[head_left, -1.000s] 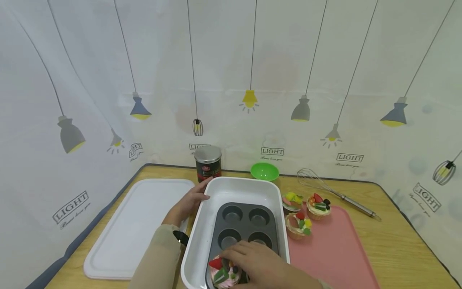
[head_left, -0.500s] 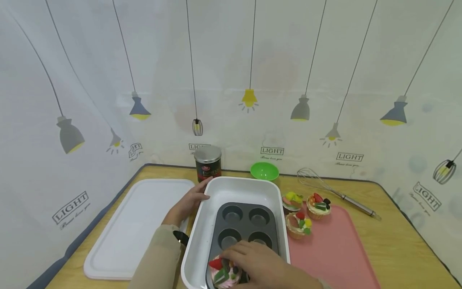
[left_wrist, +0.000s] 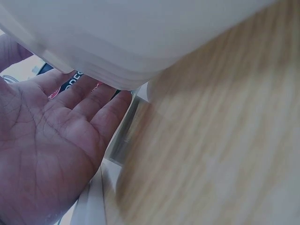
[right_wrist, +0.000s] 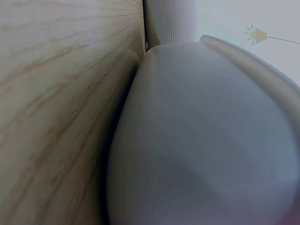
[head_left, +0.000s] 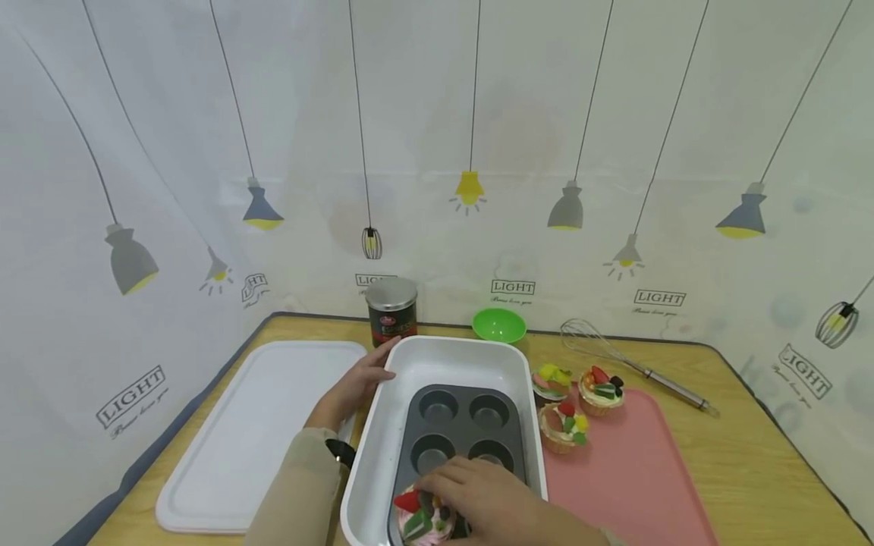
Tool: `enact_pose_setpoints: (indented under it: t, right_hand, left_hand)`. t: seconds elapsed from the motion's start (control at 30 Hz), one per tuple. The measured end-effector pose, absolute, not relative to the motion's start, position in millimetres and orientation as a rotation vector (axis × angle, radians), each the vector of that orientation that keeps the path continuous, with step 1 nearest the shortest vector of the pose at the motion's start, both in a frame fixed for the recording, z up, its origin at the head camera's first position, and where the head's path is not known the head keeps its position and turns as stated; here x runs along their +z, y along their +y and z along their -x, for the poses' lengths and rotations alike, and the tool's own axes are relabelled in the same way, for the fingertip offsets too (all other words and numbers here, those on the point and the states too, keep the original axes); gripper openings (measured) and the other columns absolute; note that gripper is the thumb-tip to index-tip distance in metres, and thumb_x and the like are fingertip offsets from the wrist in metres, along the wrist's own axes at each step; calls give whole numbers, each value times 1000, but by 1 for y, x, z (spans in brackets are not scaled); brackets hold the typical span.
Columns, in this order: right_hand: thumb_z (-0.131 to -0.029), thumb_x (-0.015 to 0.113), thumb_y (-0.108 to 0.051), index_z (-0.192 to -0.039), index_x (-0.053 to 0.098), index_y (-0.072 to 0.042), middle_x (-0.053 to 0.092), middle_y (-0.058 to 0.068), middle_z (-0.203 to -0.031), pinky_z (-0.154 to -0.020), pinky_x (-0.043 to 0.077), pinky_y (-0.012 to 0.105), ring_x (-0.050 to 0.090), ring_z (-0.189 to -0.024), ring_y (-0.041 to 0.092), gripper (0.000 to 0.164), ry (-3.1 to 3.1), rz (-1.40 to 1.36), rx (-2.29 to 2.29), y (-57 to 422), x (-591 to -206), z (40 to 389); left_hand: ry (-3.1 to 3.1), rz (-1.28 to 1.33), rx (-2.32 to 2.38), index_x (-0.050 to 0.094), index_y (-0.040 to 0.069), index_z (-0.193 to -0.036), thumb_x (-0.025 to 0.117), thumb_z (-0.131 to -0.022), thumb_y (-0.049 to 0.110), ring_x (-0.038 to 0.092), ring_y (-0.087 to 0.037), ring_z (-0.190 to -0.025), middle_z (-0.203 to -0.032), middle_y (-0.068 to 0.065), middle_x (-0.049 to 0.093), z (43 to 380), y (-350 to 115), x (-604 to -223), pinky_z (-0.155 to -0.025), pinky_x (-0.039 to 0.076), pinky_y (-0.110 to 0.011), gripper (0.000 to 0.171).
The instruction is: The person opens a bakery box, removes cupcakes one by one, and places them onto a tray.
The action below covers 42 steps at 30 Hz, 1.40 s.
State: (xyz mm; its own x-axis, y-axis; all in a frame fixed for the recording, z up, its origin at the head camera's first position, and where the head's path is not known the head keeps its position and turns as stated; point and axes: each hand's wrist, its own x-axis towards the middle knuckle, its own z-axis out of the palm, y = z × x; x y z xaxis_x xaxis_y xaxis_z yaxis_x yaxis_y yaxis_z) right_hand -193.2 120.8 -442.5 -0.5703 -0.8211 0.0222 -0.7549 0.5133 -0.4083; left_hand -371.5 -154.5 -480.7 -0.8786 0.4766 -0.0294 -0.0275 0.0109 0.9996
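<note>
A white rectangular baking dish (head_left: pixel 430 358) holds a dark muffin tin (head_left: pixel 463 427). At its far left corner my left hand (head_left: pixel 351 390) touches the outer wall, thumb by the rim; in the left wrist view the fingers (left_wrist: pixel 84 101) reach out nearly straight along the dish. My right hand (head_left: pixel 495 497) holds a cupcake (head_left: pixel 425 519) with pink cream and toy-like fruit at the tin's near left. Whether it sits fully in its cup is hidden. The right wrist view gives only the dish's outer side (right_wrist: pixel 197 136) beside the table.
Three more fruit-topped cupcakes (head_left: pixel 561 428) cluster right of the dish, at a pink tray (head_left: pixel 628 470). A white board or lid (head_left: pixel 259 440) lies left. Behind are a dark tin can (head_left: pixel 392 315), a green bowl (head_left: pixel 499 326) and a whisk (head_left: pixel 635 366).
The head view has shifted very slightly. Both hands, the dish and the cupcake keep their places.
</note>
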Motion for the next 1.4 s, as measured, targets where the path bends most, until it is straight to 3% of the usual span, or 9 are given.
enact_pose_setpoints:
  t: [1.0, 1.4]
  right_hand:
    - [-89, 54, -71, -144, 49, -31, 54, -16, -133, -98, 49, 37, 50, -118, 3, 68, 2572, 1388, -584, 121, -443, 191]
    - [-91, 53, -68, -142, 46, -31, 53, -16, -132, -94, 49, 34, 49, -112, 1, 63, 2584, 1396, -627, 123, -444, 188]
  left_hand:
    - [1928, -481, 1934, 18, 19, -163, 52, -91, 10, 37, -33, -141, -166, -8, 21, 373, -156, -483, -103, 45, -39, 79]
    - [1926, -467, 1939, 19, 22, -162, 51, -92, 11, 34, -33, -144, -166, -7, 22, 373, -155, -482, -109, 40, -46, 78]
